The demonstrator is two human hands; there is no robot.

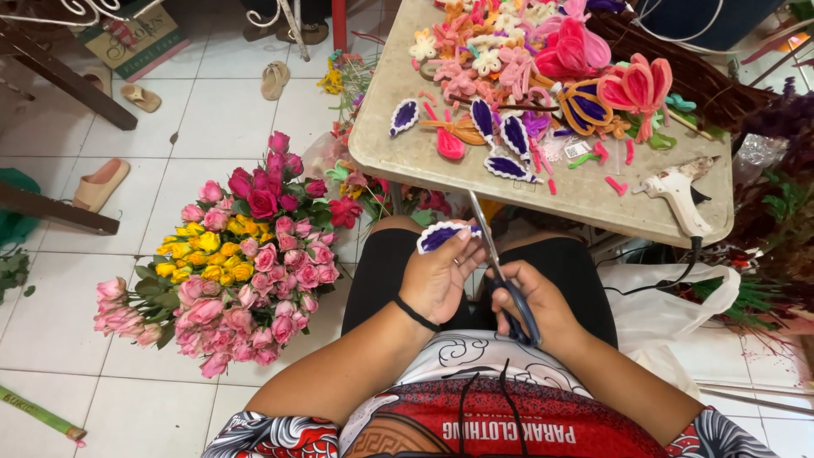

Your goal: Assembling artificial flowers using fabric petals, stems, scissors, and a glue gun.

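At the far left we see a tan sandal (100, 184) on the white tiled floor (76, 314), and lower down a green stick (38, 414) lying near the corner. Next comes a large bunch of roses (233, 263) resting on the tiles, pink ones around the outside, yellow ones in the middle and deep red ones at the top.

Just right of the flowers are our knees, with both hands raised over the lap. Our left hand (437, 276), a black band at its wrist, is closed in a pinch on a purple petal piece with a white fuzzy edge (441, 235); the petal sticks up and to the left from the fingertips. Our right hand (538, 305) sits just beside the left, fingers curled through the dark handles of a pair of scissors (500, 271). The blades run up and to the left, and they pass right by the petal's right end, though we cannot tell whether they touch it.

Above the hands stands a beige table (424, 157) with more purple petals (500, 140) like the one we hold, and pink and orange fuzzy-wire flowers (632, 85). Toward its right edge lies a white glue gun (678, 195), its black cord hanging off the edge.
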